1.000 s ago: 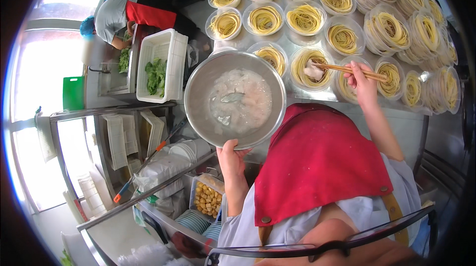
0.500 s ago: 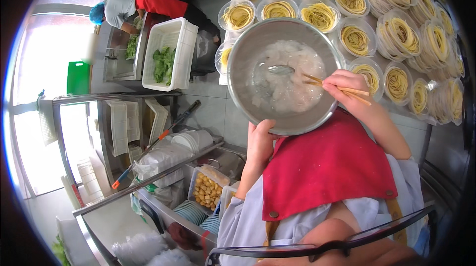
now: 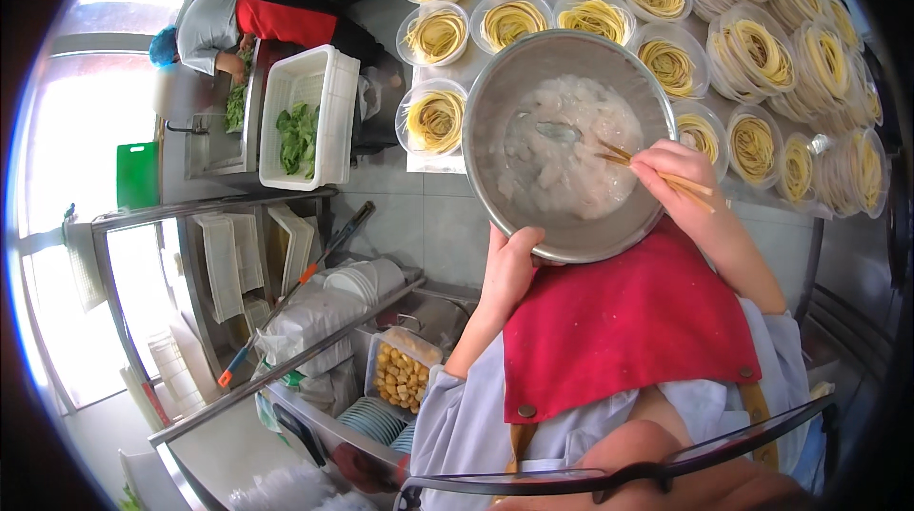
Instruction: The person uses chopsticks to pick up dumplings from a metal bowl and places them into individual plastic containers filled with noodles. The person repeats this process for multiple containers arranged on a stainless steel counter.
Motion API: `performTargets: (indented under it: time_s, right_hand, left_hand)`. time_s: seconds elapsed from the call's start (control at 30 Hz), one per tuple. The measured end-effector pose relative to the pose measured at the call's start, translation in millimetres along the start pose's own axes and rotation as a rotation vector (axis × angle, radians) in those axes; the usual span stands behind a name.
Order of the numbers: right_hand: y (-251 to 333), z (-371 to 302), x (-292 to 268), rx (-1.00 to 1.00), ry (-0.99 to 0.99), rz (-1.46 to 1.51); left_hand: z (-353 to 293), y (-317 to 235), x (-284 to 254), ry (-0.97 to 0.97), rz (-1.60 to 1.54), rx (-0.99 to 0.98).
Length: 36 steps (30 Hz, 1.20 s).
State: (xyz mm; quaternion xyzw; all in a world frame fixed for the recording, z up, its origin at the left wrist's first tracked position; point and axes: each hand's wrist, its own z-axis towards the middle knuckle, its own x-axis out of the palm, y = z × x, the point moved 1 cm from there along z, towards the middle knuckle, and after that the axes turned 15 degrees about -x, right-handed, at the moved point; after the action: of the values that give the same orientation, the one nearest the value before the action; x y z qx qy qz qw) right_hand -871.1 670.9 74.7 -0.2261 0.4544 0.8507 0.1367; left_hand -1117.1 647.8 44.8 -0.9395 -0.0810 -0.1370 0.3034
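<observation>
The right hand [image 3: 676, 171] grasped wooden chopsticks [image 3: 687, 189], their tips in pale, wet pieces [image 3: 602, 113]; the left hand [image 3: 511, 259] gripped the steel bowl [image 3: 595, 56] by its near-left rim, over the near edge of the work surface [image 3: 438, 165]; a slackened hold or uneven tilt could perhaps slop the contents out; slick pieces might slip from the tips; beyond, clear tubs [image 3: 427, 154] held coiled yellow noodles [image 3: 436, 119], stacked toward the surface's right edge; a white crate [image 3: 333, 102] held leafy greens [image 3: 298, 138].

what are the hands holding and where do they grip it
The left hand holds the metal bowl by its rim, on the side nearer the body; the right hand holds the wooden chopsticks partway along, back from the tips.
</observation>
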Motion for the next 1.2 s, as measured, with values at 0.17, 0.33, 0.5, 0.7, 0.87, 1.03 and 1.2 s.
performTargets:
  time_s: [0.17,0.33,0.5,0.7,0.87,1.03,1.2]
  right_hand:
    - [-29.1,-0.9,19.3,0.031,-0.105,0.012]
    - [-40.6,4.7,22.5,0.387,-0.422,0.507]
    - [-54.7,-1.3,9.0,0.455,-0.515,0.781]
    - [-45.0,6.4,2.3,0.193,-0.273,0.251]
    - [-33.0,2.4,-5.4,0.054,-0.249,-0.009]
    - [-35.9,9.1,16.2,-0.107,-0.178,-0.115]
    - [-30.3,8.8,10.6,-0.222,-0.253,-0.378]
  left_hand:
    - [4.7,0.2,3.9,-0.041,0.028,-0.009]
    - [4.6,-4.9,-0.8,-0.012,0.036,-0.02]
    - [11.3,-3.8,-4.3,-0.002,0.077,-0.009]
    - [8.3,-8.5,3.7,-0.051,0.099,-0.023]
    - [9.2,-9.0,6.2,-0.016,0.085,-0.029]
    - [5.8,-10.4,7.4,-0.029,0.094,-0.009]
    - [11.5,-4.6,1.3,-0.012,0.092,0.008]
